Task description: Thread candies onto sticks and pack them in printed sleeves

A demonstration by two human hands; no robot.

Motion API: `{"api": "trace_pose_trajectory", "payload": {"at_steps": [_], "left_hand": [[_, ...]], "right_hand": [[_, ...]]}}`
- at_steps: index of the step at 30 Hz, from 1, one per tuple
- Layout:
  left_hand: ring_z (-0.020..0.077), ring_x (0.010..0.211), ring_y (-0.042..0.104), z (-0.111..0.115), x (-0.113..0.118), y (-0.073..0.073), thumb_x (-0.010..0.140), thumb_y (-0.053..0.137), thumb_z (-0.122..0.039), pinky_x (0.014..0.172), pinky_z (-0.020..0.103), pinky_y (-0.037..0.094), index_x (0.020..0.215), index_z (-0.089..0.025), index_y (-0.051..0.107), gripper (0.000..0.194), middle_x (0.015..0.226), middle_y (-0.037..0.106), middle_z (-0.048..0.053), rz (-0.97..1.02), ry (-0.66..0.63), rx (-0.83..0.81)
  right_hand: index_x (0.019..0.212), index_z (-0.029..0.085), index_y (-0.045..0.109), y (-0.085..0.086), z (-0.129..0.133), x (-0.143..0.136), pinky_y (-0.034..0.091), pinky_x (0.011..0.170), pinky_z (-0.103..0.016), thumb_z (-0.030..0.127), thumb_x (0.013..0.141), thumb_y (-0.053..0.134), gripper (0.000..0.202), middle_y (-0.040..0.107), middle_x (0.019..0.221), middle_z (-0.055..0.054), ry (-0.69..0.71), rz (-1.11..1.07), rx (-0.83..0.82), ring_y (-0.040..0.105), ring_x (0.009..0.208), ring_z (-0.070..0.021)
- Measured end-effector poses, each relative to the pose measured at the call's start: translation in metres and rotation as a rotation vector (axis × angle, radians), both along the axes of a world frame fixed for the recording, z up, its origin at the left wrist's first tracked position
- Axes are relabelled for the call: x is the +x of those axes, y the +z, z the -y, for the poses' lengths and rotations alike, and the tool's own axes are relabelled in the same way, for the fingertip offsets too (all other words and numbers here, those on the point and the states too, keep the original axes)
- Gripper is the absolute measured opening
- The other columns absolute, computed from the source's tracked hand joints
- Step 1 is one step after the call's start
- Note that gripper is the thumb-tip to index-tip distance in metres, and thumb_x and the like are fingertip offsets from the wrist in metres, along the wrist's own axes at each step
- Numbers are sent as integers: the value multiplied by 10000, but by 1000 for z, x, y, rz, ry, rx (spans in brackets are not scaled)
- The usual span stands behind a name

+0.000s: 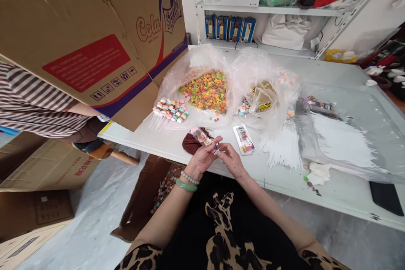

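Note:
My left hand (204, 158) is closed around a small wrapped candy packet (200, 136) with pastel and printed parts, over a dark red pouch (190, 142). The fingertips of my right hand (230, 158) pinch the lower end of that packet, close to the left thumb. To the right lies a stack of printed wrappers (243, 139). Beyond my hands is an open plastic bag of colourful ring candies (207, 90). Marshmallow skewers (171, 109) rest to its left. White sticks (281, 145) are spread on the right.
A large cardboard box (104, 29) rises at the left, with a person's striped sleeve (34, 93) behind it. A clear tray (384, 135) of white sticks and a black phone-like slab (386, 197) are on the table's right. An open box (136, 206) sits below the table edge.

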State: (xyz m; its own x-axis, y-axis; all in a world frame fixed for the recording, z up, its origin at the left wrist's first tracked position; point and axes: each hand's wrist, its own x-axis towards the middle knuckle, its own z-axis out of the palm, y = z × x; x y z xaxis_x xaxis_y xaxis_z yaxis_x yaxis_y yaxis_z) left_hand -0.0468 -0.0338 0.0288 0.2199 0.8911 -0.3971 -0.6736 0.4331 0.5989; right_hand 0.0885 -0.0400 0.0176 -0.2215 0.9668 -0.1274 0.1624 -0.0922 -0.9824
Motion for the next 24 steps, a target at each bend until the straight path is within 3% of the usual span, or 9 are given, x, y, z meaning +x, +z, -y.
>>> {"api": "trace_pose_trajectory", "payload": {"at_steps": [3, 5, 9, 11, 13, 16, 19, 21, 24], "left_hand": [[136, 626, 541, 2, 5, -2, 689, 788, -368, 615, 293, 447, 1061, -170, 723, 427, 805, 637, 44, 1, -43, 41], [144, 606, 546, 2, 6, -4, 700, 773, -443, 611, 300, 452, 1040, -168, 728, 440, 760, 635, 45, -8, -56, 52], [230, 969, 632, 5, -1, -5, 646, 827, -396, 865, 318, 476, 722, -138, 711, 293, 1025, 690, 128, 0, -66, 81], [256, 1052, 620, 7, -4, -8, 666, 814, -349, 916, 331, 469, 616, -132, 652, 275, 1109, 681, 147, 21, -80, 59], [241, 952, 650, 8, -4, -12, 722, 764, -338, 830, 327, 505, 581, -129, 612, 295, 1057, 694, 157, 24, -31, -47], [170, 743, 646, 7, 3, -20, 790, 700, -315, 688, 271, 515, 688, -116, 661, 227, 866, 698, 114, 33, 167, -223], [123, 713, 625, 5, 13, -23, 809, 683, -267, 737, 224, 507, 836, -100, 701, 170, 753, 656, 50, 127, 290, -261], [113, 720, 617, 6, 17, -22, 801, 691, -251, 767, 214, 500, 847, -97, 701, 161, 731, 635, 31, 194, 260, -282], [111, 689, 599, 10, 14, -23, 780, 713, -249, 720, 230, 500, 892, -107, 707, 180, 760, 638, 30, 212, 163, -299]], "right_hand": [[850, 201, 569, 4, -7, -5, 335, 467, -217, 451, 737, 636, 282, 566, 643, 41, 5, -267, -217, 460, 502, -100], [749, 197, 521, 4, -10, -8, 219, 412, -202, 434, 710, 669, 282, 469, 525, 72, -12, -405, -359, 327, 411, -64], [710, 201, 466, -5, -7, -9, 127, 402, -197, 377, 691, 692, 287, 332, 479, 109, 179, -601, -700, 170, 383, -39], [691, 206, 450, -9, -2, -9, 163, 401, -205, 407, 751, 636, 281, 302, 484, 104, 265, -582, -729, 167, 386, -49], [710, 208, 469, -11, 6, -11, 243, 415, -225, 412, 826, 550, 248, 386, 519, 67, 214, -406, -551, 266, 402, -79], [875, 202, 569, -10, 15, -16, 417, 585, -284, 329, 885, 503, 143, 613, 785, -37, 12, 102, 73, 525, 646, -159], [974, 188, 620, -10, 16, -22, 431, 802, -368, 246, 924, 480, 159, 650, 1000, -120, -7, 514, 581, 556, 897, -224], [874, 176, 632, -13, 12, -25, 420, 817, -379, 233, 939, 457, 195, 648, 930, -130, 39, 540, 608, 549, 871, -225], [761, 190, 603, -19, 1, -26, 433, 718, -315, 269, 905, 510, 189, 602, 776, -62, 41, 173, 202, 531, 751, -183]]}}
